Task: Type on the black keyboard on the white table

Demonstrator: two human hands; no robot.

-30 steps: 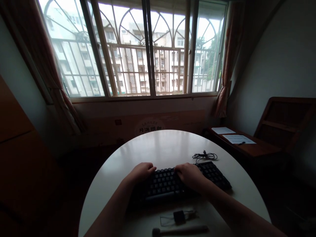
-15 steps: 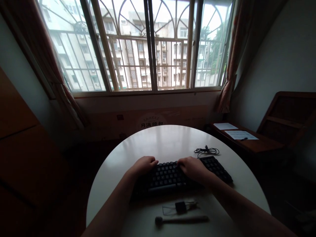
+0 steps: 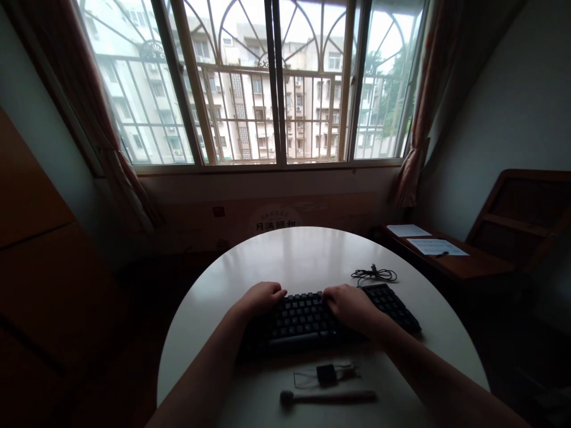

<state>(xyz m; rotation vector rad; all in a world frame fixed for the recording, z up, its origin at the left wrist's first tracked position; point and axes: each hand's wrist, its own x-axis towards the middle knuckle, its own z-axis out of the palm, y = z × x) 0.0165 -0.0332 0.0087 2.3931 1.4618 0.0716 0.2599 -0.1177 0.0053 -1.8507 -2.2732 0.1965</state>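
A black keyboard (image 3: 306, 321) lies at a slant across the round white table. My left hand (image 3: 263, 296) is closed at its far left edge, the fingers curled and partly hidden. Farther right, my right hand (image 3: 350, 303) is closed over the far row of keys, fingertips bent down out of sight. Both hands touch the keyboard. Nearer to me lie a wire keycap puller (image 3: 326, 374) with a black body and, below it, a small brush (image 3: 330, 397) with dark bristles pointing left.
Behind the keyboard's right end sits a coiled black cable (image 3: 375, 274). The white table (image 3: 196, 333) has a rounded edge. To the right, papers (image 3: 437, 246) and a pen (image 3: 441, 254) rest on a wooden chair (image 3: 486, 267). A barred window (image 3: 276, 89) is ahead.
The view has shifted very slightly. Both hands stay on the keyboard in nearly the same places, and the puller and brush have not moved.
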